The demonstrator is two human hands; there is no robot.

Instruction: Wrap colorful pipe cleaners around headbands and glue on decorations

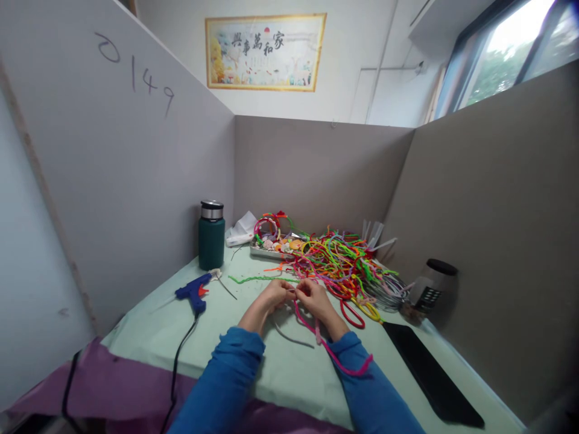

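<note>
Reaching over the near edge of the counter (294, 380), the left hand (277, 294) and right hand (313, 298) meet, fingertips pinched on a pink fuzzy stem (333, 357).

Tabletop (289, 386): hot-glue gun (194, 292) at left, flask (211, 244) just behind it; tray (271, 254) at back, right of flask; pipe-cleaner heap (339, 259) to tray's right; lidded jar (429, 288) right of heap, by right partition (497, 205); flat slab (432, 374) before jar; pipe cleaner (357, 372) across right sleeve (377, 401); poster (265, 53) on wall (357, 36) behind
</note>
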